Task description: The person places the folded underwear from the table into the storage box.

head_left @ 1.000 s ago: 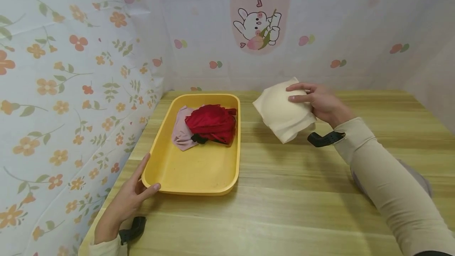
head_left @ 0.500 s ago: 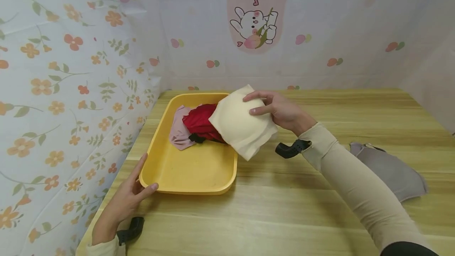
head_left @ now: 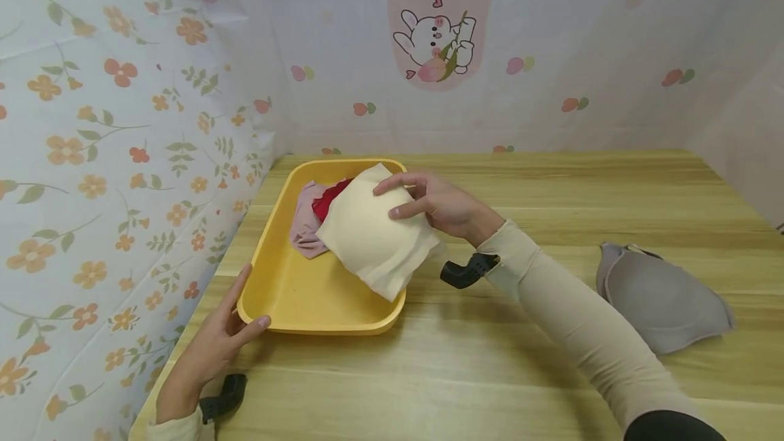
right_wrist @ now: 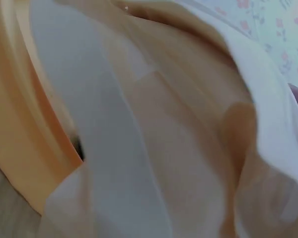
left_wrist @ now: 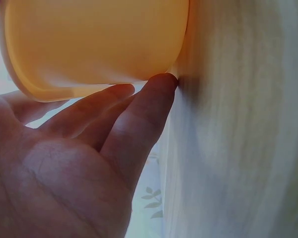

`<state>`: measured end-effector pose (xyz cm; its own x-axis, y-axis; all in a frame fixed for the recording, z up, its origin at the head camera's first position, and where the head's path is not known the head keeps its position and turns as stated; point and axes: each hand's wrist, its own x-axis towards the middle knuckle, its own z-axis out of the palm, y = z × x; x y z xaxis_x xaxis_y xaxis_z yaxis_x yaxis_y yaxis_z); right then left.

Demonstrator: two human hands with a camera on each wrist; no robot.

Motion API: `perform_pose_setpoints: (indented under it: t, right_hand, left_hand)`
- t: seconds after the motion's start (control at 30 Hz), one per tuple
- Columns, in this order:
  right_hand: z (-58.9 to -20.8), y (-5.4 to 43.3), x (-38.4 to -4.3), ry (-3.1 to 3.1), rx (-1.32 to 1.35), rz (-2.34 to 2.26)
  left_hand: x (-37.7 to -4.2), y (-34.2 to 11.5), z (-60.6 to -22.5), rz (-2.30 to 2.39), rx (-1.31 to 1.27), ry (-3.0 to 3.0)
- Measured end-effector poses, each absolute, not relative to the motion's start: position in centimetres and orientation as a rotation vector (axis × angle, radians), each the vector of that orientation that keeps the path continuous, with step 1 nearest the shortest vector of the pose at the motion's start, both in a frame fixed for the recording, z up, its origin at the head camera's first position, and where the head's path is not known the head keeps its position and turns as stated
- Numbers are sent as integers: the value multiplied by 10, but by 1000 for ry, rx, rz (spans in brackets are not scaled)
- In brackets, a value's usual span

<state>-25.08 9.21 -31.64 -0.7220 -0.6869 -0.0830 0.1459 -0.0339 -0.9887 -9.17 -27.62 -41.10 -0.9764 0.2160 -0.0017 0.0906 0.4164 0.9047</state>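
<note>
My right hand [head_left: 450,206] grips a cream bra [head_left: 376,230] with a moulded cup, holding it tilted over the right half of a yellow plastic basin [head_left: 331,329]. In the right wrist view the bra's layers fill most of the picture, and darker finger shapes show through the fabric. At the basin's near left corner rests my left hand [head_left: 208,346], thumb on the front rim. Its extended fingers [left_wrist: 154,99] lie against the outer wall in the left wrist view. Inside the basin, a red lacy garment [head_left: 327,201] is mostly hidden behind the bra, beside a pale pink cloth [head_left: 305,223].
A grey bra [head_left: 664,298] lies on the wooden table [head_left: 520,380] at the right, near my right forearm. Printed curtains [head_left: 563,33] stand behind the table and close along its left side.
My right hand has carried the cream bra leftward from above the table to over the basin, covering most of the red garment. The grey bra has come into fuller view. My left hand stays put.
</note>
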Motion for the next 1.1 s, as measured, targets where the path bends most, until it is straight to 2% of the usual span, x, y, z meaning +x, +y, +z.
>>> perform_pose_setpoints:
  t: [1.1]
  right_hand:
    - [-356,25,-219,1924,-787,-1388]
  left_hand:
    - [-92,-278,-413,1603,326,2560]
